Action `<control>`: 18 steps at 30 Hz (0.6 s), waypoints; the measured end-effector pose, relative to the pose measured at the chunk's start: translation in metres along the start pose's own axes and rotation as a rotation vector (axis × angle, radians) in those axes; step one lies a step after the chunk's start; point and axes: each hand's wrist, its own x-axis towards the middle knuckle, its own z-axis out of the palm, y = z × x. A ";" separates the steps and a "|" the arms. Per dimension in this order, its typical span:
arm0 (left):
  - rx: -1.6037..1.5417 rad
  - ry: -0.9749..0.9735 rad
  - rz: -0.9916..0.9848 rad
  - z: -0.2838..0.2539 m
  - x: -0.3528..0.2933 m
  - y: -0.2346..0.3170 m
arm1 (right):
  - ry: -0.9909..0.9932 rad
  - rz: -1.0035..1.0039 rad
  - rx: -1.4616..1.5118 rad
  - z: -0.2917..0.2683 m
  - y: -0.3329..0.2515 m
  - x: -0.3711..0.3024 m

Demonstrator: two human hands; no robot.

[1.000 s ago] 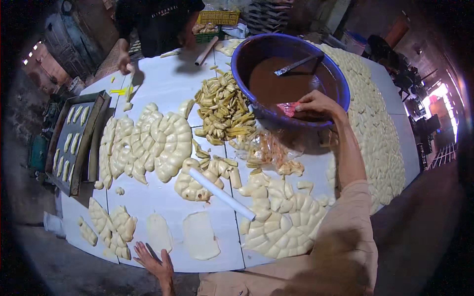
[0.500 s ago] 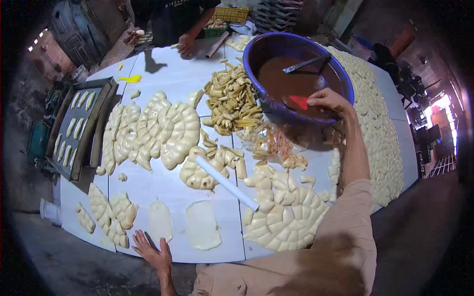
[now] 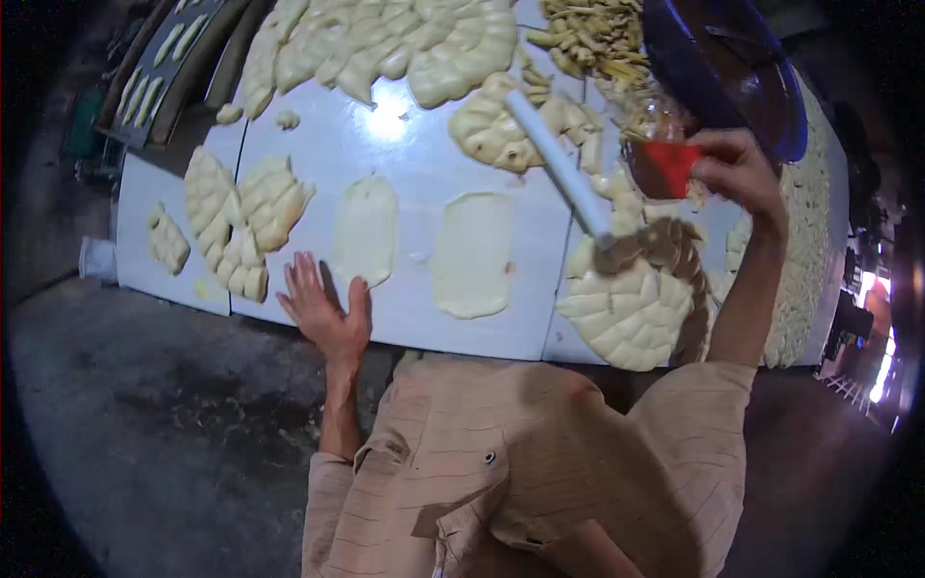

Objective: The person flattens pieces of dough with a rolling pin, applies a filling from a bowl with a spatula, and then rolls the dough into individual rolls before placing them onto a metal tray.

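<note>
My right hand (image 3: 740,173) pinches a red scraper (image 3: 674,166) with brown paste on its blade. It is held in the air near the blue tub (image 3: 800,130), which contains brown paste (image 3: 753,85). My left hand (image 3: 328,313) lies at the table's near edge, fingers spread and holding nothing. Just beyond its thumb lies a flattened dough sheet (image 3: 366,231), and a second dough sheet (image 3: 472,255) lies to its right. A white rolling pin (image 3: 559,166) rests slantwise across two groups of dough pieces.
Scored dough pieces (image 3: 631,313) lie at the near right, smaller dough clusters (image 3: 275,200) at the left. Large dough rounds (image 3: 462,43) and yellowish strips (image 3: 599,39) cover the far side. A dark tray (image 3: 166,72) with shaped dough stands far left. More dough pieces (image 3: 805,260) cover the right edge.
The view has tilted down toward my body. My right hand has drawn the scraper out from over the tub, toward me, with paste on it. My left hand stays spread on the table edge.
</note>
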 end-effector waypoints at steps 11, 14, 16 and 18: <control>-0.006 0.012 -0.013 0.001 -0.005 -0.002 | 0.019 -0.240 -0.419 0.222 -0.034 -0.016; -0.013 0.020 -0.009 0.001 -0.005 -0.002 | 0.144 -0.303 -0.555 0.228 -0.030 -0.018; 0.006 0.013 -0.010 -0.003 -0.003 -0.003 | 0.138 -0.247 -0.572 0.225 -0.049 -0.022; 0.005 0.022 -0.015 0.000 -0.004 -0.004 | 0.137 -0.124 -0.608 0.223 -0.063 -0.031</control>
